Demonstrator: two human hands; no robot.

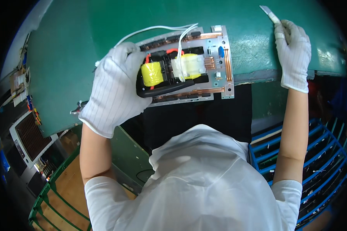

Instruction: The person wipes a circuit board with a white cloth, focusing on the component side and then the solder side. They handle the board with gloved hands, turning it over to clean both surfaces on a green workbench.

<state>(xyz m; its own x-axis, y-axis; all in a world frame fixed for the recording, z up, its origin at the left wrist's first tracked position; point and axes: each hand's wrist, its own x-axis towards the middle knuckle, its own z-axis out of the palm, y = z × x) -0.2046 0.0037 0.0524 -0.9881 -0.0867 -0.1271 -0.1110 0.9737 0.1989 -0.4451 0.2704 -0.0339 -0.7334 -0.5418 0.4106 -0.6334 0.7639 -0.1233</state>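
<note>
A circuit board (219, 82) with copper strips, yellow-wrapped coils and a thick black cable lies at the green table's near edge, part of it overhanging. My left hand (113, 79), in a white striped glove, is closed around the board's left end; the fingertips are partly hidden behind the parts. Thin white wires (154, 27) loop over the board's far side. On the right, my gloved right hand (295, 50) pinches a small tool with a white wrapped handle and a flat pale blade (266, 10), its tip pointing to the far left. The tool is apart from the board.
The green table (162, 11) stretches across the far side. A blue slatted crate (316, 154) stands below on the right, and a green-framed rack (61, 192) with a tan board at lower left. A grey vented box (31, 136) sits beyond the table's left edge.
</note>
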